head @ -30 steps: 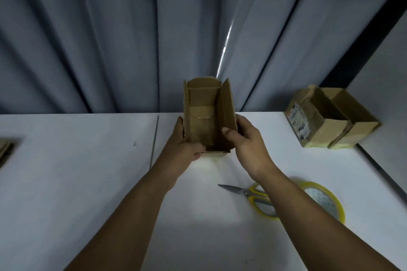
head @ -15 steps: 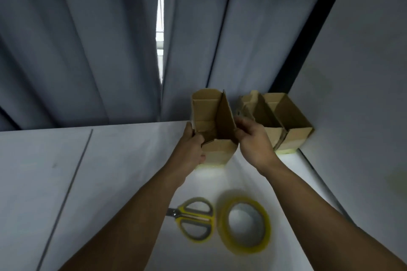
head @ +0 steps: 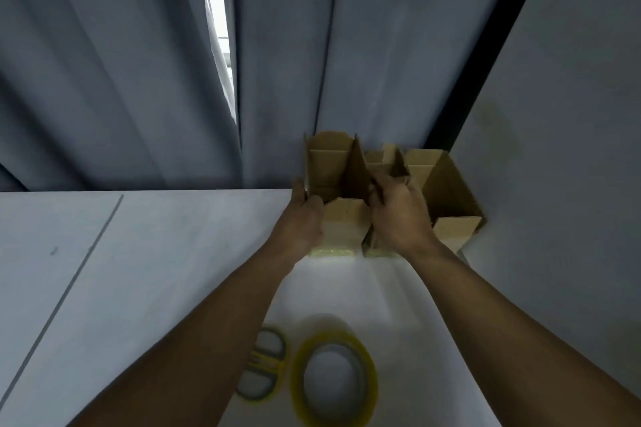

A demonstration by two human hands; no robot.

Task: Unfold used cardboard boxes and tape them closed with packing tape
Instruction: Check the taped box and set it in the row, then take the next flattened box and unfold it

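A small brown cardboard box [head: 341,218] stands upright on the white table [head: 156,253] near its back edge, top flaps standing open, yellowish tape along its base. My left hand [head: 301,218] grips its left wall and my right hand [head: 399,215] grips its right wall. Right beside it stand two more open cardboard boxes [head: 447,191] in the back right corner, touching the wall. A roll of yellowish packing tape [head: 334,380] lies flat on the table between my forearms.
Yellow-handled scissors [head: 263,367] lie just left of the tape roll, partly under my left forearm. Grey curtains [head: 138,62] hang behind the table; a grey wall [head: 572,149] closes the right side. A seam [head: 69,295] runs across the tabletop at left.
Both hands have carried the box to the right and set it down next to the two boxes in the corner. The view has turned right with them.
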